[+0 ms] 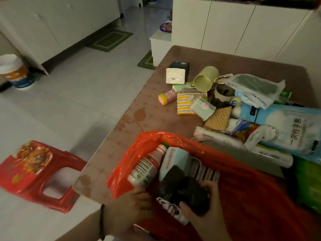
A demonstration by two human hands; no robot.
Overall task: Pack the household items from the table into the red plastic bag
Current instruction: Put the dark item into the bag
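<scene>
fingers: the fingers (209, 185) of the right hand (206, 213) are curled round a dark bundle (189, 192); the left hand (128, 206) pinches the near edge of the red plastic bag (118, 176)
dark bundle: it is low inside the bag's open mouth, touching a light blue box (173, 159) and just beside a bottle (147, 167)
red plastic bag: it sits open on the near corner of the table (139, 119), with its mouth facing the person
step: i think the bundle is being put into the bag
next move: the right hand should let go of the bundle, then reach past the bag for the pile, while the left hand holds the mouth open
pile: lots is not packed yet, like a green cup (205, 79), a white box (175, 75) and a glove pack (286, 129)
floor: a red stool (34, 171) stands to the left of the table
</scene>
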